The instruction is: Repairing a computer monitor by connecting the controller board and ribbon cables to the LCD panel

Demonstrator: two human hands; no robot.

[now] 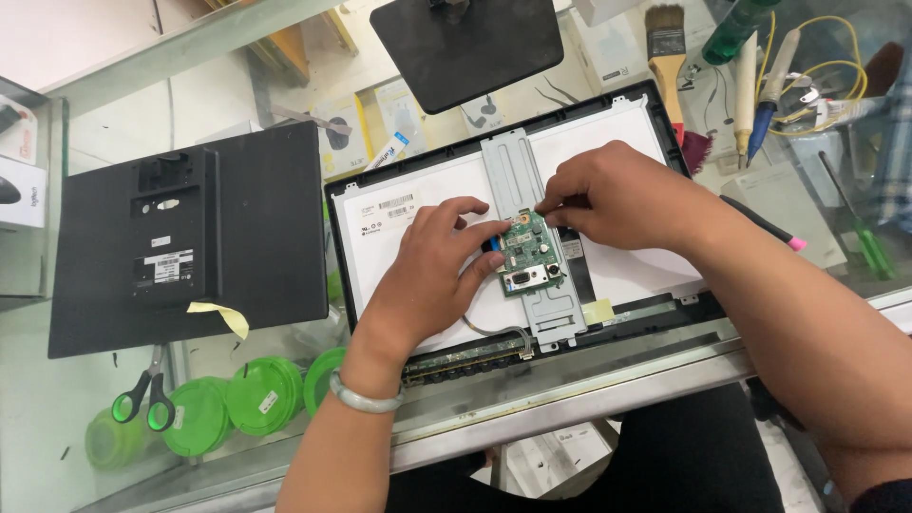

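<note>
Steel-edged glass counter [589,404], nearest item: bears an opened flat monitor lying face down, black frame [334,237] around a white panel back [418,204].

Left hand [432,275]: pale bangle at the wrist, lying on the panel. Thumb and curled fingers pinch the left edge of a small green circuit board [529,255], at a blue connector tab. Closed in a light grip on the board.

Right hand [617,195]: fingertips pinched together at the board's upper right corner. What they pinch is hidden; a screw, cable end or clip cannot be told apart.

Circuit board: sits on a grey metal bracket [532,237] that runs up the middle of the panel. A port faces the near edge.

Handling advice, as a judgement: steady the board by its edges as the left hand does, keep fingers off the components, work any connector straight along its own line rather than twisting, and put little weight on the panel.

Grey cable [499,332]: runs from under the left hand toward the frame's lower edge; its upper end is hidden.

Left of the monitor: black rear cover [190,237] with yellow tape. Below the glass: green-handled scissors [142,399] and green lids [237,399], blurred by reflection.

Far edge: black stand base [465,47], cut off at the top; paintbrush [668,57]; blue-tipped tool [765,95]; yellow wire [836,66], tangled and hard to trace. Green screwdriver [860,233] at right.
</note>
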